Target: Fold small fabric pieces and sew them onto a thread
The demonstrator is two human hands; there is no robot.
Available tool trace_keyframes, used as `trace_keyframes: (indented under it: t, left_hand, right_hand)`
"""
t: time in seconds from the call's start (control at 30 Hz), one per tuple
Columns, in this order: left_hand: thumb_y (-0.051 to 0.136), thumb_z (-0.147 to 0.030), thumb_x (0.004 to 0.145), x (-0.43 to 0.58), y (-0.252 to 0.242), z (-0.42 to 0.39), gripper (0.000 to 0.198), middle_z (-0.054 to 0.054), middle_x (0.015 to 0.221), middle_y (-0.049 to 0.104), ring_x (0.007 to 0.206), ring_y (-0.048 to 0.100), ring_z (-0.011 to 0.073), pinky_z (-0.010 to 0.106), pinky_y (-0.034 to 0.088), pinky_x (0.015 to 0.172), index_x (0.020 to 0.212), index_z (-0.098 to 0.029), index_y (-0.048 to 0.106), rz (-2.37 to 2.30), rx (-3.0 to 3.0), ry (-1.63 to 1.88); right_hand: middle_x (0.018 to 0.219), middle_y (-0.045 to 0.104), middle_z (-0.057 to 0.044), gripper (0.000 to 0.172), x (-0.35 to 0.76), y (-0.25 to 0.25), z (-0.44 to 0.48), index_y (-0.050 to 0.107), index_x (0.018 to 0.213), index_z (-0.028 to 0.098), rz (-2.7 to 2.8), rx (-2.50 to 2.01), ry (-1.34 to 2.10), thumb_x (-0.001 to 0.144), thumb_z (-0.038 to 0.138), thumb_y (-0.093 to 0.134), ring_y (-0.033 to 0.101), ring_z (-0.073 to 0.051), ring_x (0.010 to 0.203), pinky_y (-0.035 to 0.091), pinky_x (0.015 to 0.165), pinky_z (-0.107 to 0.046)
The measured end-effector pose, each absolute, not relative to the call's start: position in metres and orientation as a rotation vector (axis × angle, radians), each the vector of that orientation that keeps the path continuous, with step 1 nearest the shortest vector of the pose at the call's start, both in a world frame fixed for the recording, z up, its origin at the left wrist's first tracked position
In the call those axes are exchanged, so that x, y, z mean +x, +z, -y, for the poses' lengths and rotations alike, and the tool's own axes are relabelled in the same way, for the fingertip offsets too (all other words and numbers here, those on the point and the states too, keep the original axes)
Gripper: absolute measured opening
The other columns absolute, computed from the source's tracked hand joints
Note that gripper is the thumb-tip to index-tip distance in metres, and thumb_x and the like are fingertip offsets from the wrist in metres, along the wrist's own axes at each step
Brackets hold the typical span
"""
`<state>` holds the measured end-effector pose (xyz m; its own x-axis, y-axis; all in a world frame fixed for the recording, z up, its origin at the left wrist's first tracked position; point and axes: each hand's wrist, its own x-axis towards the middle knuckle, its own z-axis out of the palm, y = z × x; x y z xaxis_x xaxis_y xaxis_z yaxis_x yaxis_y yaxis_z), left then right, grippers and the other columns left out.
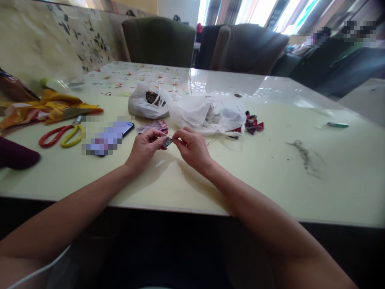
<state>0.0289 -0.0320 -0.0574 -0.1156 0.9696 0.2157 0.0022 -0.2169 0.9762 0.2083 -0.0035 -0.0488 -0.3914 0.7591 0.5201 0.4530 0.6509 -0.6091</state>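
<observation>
Between the thumb and fingers of my left hand (146,146) is a small piece of patterned cloth (167,141), bluish with some red. Right beside it, my right hand (192,146) is closed in a pinch at the cloth's edge; what sits in its fingertips is too small to make out. A thin dark thread (215,138) loops over the table just past my right hand. Behind my left hand lies a flat red and grey patterned cloth (152,127). Several dark red patterned cloth bits (254,123) are heaped beyond the right hand.
Two white plastic bags (138,105) stand behind my hands, one with dark brown bits inside. To the left are scissors (61,135) with red and yellow handles, a phone (110,138) and a yellow cloth (51,106). Tangled threads (303,154) and a green object (337,125) lie right.
</observation>
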Motion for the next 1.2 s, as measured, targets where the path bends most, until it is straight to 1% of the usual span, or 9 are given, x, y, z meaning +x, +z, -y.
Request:
trace_keyframes:
  t: [0.13,0.37,0.63,0.97,1.2]
  left_hand:
    - [0.085,-0.034,0.073,0.0281,-0.0581,0.0313,0.024,0.002,0.078,0.072,0.069,0.067,0.0139,0.03,0.062,0.072,0.085,-0.017,0.075,-1.177,1.275,1.487]
    - [0.084,-0.034,0.073,0.028,-0.0581,0.0317,0.022,0.002,0.076,0.072,0.07,0.068,0.0154,0.032,0.062,0.073,0.086,-0.018,0.075,-1.182,1.305,1.479]
    - [0.084,-0.034,0.073,0.0281,-0.0584,0.0313,0.021,0.001,0.075,0.072,0.068,0.068,0.0149,0.032,0.062,0.072,0.084,-0.018,0.074,-1.183,1.302,1.5]
    - [0.084,-0.033,0.075,0.0293,-0.0568,0.033,0.021,0.0,0.075,0.07,0.068,0.067,0.0145,0.031,0.061,0.071,0.085,-0.018,0.073,-1.19,1.375,1.516]
    - [0.082,-0.029,0.077,0.0281,-0.0584,0.0325,0.016,0.002,0.083,0.067,0.071,0.067,0.0134,0.028,0.061,0.069,0.081,-0.018,0.073,-1.203,1.52,1.561]
  right_hand:
    - [0.082,0.056,-0.002,0.013,0.2079,-0.0483,0.0041,0.063,0.081,0.018,2.013,-0.919,0.464,0.093,0.017,0.057,0.046,-0.012,0.067,0.033,0.064,-0.027]
    - [0.082,0.058,-0.003,0.012,0.2066,-0.05,0.0058,0.062,0.083,0.019,2.036,-0.899,0.485,0.093,0.019,0.057,0.048,-0.013,0.07,0.034,0.065,-0.027]
    - [0.083,0.058,-0.003,0.013,0.2062,-0.0505,0.0045,0.061,0.081,0.019,2.037,-0.906,0.486,0.092,0.019,0.056,0.046,-0.013,0.068,0.033,0.064,-0.027]
    - [0.075,0.057,-0.002,0.014,0.2054,-0.0486,0.0063,0.054,0.077,0.019,2.067,-0.911,0.434,0.091,0.016,0.054,0.048,-0.015,0.069,0.033,0.067,-0.029]
    - [0.074,0.057,-0.003,0.015,0.2028,-0.0487,0.0095,0.05,0.076,0.02,2.069,-0.935,0.388,0.091,0.016,0.05,0.052,-0.016,0.072,0.034,0.068,-0.029]
